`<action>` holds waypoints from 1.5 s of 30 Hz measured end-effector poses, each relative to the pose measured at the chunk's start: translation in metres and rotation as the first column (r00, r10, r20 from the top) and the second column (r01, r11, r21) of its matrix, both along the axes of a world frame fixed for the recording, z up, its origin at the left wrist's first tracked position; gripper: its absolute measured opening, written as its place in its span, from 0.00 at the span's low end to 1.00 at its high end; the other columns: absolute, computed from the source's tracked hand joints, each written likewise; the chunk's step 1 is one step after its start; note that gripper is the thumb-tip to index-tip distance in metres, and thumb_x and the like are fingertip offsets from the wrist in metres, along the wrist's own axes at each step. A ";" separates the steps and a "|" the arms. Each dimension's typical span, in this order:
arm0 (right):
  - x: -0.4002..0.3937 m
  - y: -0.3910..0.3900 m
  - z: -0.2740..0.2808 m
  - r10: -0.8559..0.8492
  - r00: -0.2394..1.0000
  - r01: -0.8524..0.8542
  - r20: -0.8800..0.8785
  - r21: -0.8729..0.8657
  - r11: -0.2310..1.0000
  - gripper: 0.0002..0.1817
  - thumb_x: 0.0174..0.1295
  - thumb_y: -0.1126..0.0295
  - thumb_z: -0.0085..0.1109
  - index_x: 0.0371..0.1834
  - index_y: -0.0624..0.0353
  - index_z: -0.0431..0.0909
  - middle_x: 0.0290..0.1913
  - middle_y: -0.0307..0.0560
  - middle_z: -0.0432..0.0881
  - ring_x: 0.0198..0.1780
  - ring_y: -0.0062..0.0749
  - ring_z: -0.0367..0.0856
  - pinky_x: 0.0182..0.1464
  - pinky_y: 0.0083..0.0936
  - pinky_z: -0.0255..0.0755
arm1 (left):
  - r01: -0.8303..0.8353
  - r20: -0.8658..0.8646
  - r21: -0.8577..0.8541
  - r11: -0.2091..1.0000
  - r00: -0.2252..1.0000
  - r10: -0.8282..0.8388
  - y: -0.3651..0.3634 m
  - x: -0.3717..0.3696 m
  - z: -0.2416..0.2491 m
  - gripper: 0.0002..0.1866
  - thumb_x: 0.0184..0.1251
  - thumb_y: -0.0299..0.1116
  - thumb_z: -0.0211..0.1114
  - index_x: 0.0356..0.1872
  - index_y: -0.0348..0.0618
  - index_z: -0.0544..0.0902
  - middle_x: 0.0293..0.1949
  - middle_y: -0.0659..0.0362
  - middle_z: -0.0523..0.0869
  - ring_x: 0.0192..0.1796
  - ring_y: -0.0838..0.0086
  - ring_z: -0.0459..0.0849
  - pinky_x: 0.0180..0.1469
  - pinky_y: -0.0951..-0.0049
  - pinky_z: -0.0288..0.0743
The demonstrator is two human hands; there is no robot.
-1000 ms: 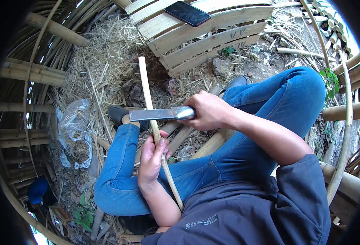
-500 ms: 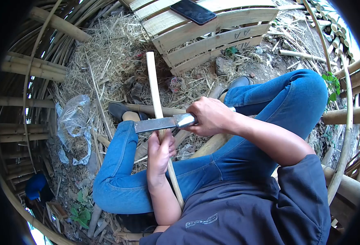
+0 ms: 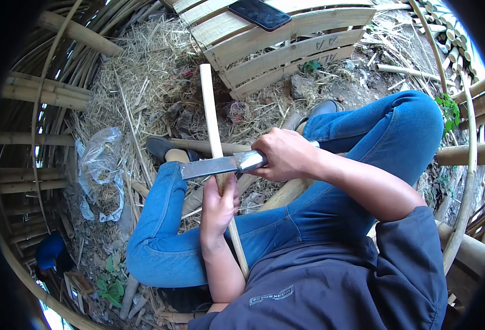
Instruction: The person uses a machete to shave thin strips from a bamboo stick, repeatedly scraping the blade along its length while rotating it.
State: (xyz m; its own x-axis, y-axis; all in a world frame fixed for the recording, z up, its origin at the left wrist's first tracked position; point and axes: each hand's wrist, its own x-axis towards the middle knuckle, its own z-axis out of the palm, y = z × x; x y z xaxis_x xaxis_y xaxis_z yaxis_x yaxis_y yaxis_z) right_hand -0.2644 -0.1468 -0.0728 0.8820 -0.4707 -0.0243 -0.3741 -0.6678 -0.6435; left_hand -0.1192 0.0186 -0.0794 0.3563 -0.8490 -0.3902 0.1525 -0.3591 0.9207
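My left hand (image 3: 219, 209) is wrapped round a pale wooden stick (image 3: 211, 118), just below the blade. The stick runs from my waist up and away, leaning slightly left. My right hand (image 3: 286, 155) grips the dark handle of a wide-bladed knife (image 3: 210, 166), which has a shiny metal collar. Its flat blade lies across the stick above my left fingers and points left. My bent legs in blue jeans are on both sides.
A slatted wooden crate (image 3: 292, 49) with a phone (image 3: 260, 14) on it stands ahead. Straw and shavings cover the ground (image 3: 143, 71). A clear plastic bag (image 3: 100, 159) lies left. Bamboo poles (image 3: 41, 96) line the left side, and cut poles (image 3: 457, 38) are stacked at the upper right.
The stick's top end has shifted slightly up and to the right. My left hand has moved slightly right, while the knife stays across the stick in nearly the same place.
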 end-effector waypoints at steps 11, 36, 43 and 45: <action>0.007 0.002 -0.022 -0.107 0.982 0.073 -0.156 -0.211 0.975 0.08 0.42 0.66 0.66 0.22 0.60 0.84 0.23 0.57 0.85 0.30 0.54 0.88 0.38 0.44 0.83 | -0.052 0.802 -0.127 0.991 0.582 0.134 -0.012 -0.019 -0.025 0.10 0.73 0.27 0.56 0.41 0.31 0.84 0.29 0.34 0.84 0.33 0.35 0.83 0.36 0.44 0.75; -0.002 -0.036 -0.024 -0.302 0.951 0.272 -0.063 -0.290 0.918 0.06 0.42 0.70 0.64 0.22 0.61 0.84 0.24 0.63 0.83 0.30 0.58 0.87 0.39 0.45 0.82 | -0.047 0.834 -0.031 0.998 0.550 0.052 -0.010 -0.029 -0.012 0.12 0.79 0.29 0.53 0.33 0.33 0.73 0.22 0.37 0.79 0.29 0.37 0.81 0.30 0.43 0.67; 0.004 -0.039 -0.021 -0.301 0.953 0.284 -0.032 -0.245 0.927 0.08 0.44 0.68 0.65 0.24 0.61 0.85 0.24 0.62 0.83 0.31 0.59 0.86 0.41 0.47 0.82 | -0.082 0.814 -0.045 0.996 0.574 0.084 -0.011 -0.023 -0.013 0.13 0.78 0.30 0.54 0.32 0.32 0.73 0.22 0.36 0.78 0.28 0.37 0.80 0.31 0.43 0.65; 0.006 -0.026 -0.022 -0.247 0.968 0.236 -0.039 -0.183 0.954 0.08 0.46 0.67 0.65 0.25 0.60 0.85 0.24 0.61 0.84 0.32 0.58 0.86 0.43 0.48 0.82 | -0.104 0.807 -0.045 0.994 0.582 0.097 -0.010 -0.015 -0.015 0.13 0.78 0.30 0.54 0.32 0.32 0.73 0.21 0.37 0.78 0.27 0.37 0.79 0.31 0.44 0.65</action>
